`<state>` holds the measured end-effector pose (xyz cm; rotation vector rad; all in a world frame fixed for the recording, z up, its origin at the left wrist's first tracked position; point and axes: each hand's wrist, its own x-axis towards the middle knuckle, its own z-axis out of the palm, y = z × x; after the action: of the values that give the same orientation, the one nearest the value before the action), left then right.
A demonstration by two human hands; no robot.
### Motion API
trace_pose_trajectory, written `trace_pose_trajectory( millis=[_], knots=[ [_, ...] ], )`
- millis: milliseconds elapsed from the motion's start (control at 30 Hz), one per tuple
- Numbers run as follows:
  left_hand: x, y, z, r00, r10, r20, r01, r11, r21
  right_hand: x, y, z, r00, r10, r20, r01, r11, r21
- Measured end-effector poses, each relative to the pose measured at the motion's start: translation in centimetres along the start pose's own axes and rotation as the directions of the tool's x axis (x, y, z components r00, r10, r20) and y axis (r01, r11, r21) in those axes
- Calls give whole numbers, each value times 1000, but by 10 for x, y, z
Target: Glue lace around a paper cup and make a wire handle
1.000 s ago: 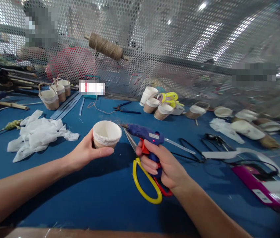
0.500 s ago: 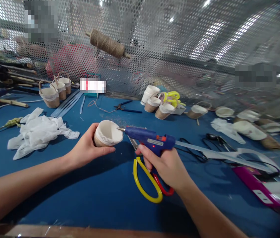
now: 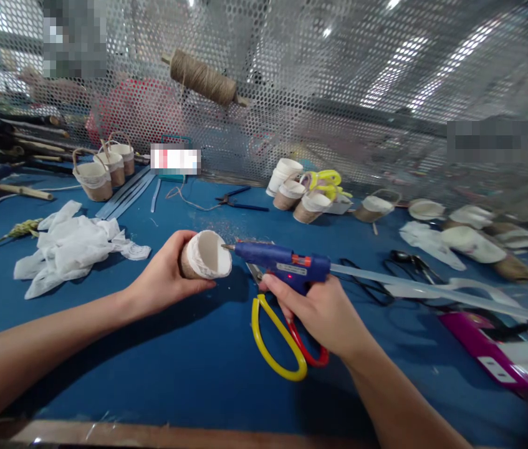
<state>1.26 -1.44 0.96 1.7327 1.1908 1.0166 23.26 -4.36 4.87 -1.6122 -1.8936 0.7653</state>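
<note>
My left hand is closed around a small cup with a white lining and a brown woven outside, tipped so its mouth faces right. My right hand grips a blue glue gun with a red trigger and a lit red light. The gun's metal nozzle touches the rim of the cup. A long clear glue stick runs out of the gun's back to the right. Scissors with one yellow and one red handle lie on the blue table under my right hand.
Crumpled white cloth lies at the left. Finished small baskets stand at the back left, more cups at the back middle. Black scissors, pliers, a pink device lie around. A perforated screen holds a twine spool; a person sits behind.
My left hand has tipped the cup so its mouth faces right. My right hand has levelled the glue gun and brought its nozzle to the cup's rim.
</note>
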Motion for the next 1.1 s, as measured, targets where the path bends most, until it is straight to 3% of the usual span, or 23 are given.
trace_pose_trajectory(
  millis=[100,200,333,500,667,800,933,1100],
  knots=[
    [0,0,0,1000,0,8,0,1000,5,1,1,1,1000,13,-15,-13,1000,-8],
    [0,0,0,1000,-3,-5,3,1000,15,1,3,0,998,29,47,-29,1000,-10],
    [0,-4,0,1000,0,-4,0,1000,-22,1,5,-5,991,13,136,-43,973,225],
    [-1,-7,1,999,-14,36,21,977,-210,2,3,-5,987,87,138,-153,781,605],
    [-6,-1,2,993,47,105,-8,941,-339,3,-1,6,959,117,259,-276,609,743],
    [-9,0,4,991,59,123,-8,927,-376,4,0,11,943,104,317,-322,533,782],
    [-9,0,5,992,69,105,-25,925,-380,3,-1,12,954,104,280,-290,546,786],
    [-7,2,6,994,67,83,-32,928,-370,3,-1,12,976,115,183,-210,694,689]
  ],
)
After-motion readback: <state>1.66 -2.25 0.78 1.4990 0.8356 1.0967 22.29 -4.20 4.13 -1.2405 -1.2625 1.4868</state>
